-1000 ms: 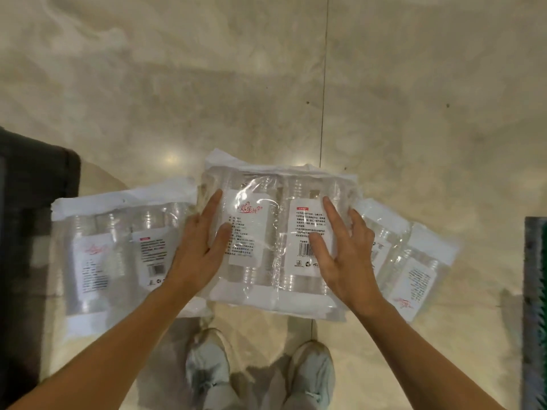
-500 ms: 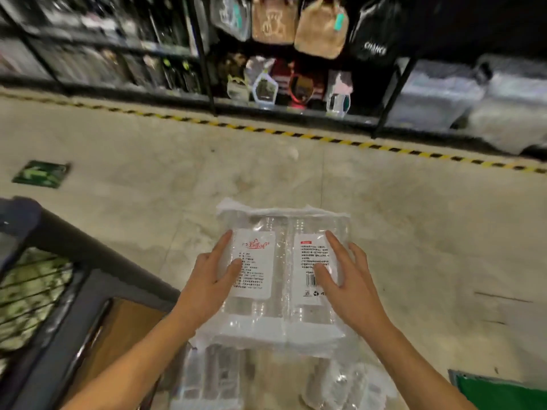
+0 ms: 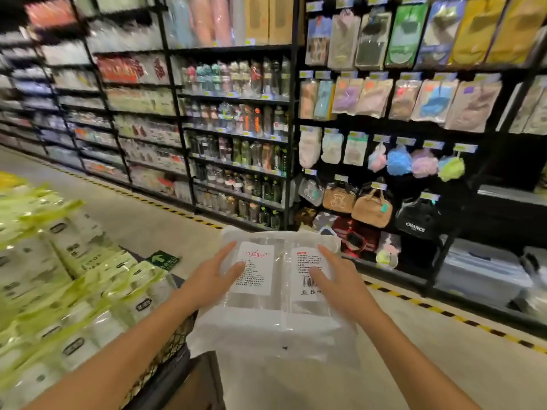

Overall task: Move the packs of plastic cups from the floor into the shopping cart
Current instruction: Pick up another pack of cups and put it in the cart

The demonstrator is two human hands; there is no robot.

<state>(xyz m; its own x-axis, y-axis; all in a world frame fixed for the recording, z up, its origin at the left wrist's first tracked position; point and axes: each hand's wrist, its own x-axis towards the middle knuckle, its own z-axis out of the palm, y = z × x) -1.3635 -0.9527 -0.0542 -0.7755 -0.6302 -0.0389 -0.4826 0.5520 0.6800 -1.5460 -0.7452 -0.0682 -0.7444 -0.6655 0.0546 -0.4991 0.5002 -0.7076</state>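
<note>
**Clear-film pack of plastic cups [image 3: 278, 309] held right of the shopping cart [image 3: 168, 349]**

I find the pack in the air, off the floor, at the cart's right edge and not yet over the basket. Whether it touches the rim I cannot tell. My left hand [image 3: 208, 281] grips its left side and my right hand [image 3: 340, 284] its right. On each hand, thumb and forefinger lie across the top face. The other fingers are hidden, beneath the pack by my judgement. The long axis runs away from me, labels up. The cart lies left of the pack, so the left hand is nearer. Green-and-white packs [image 3: 74, 279] heap the basket. I judge the pack must travel leftward onto that heap, where it may slide.
</note>
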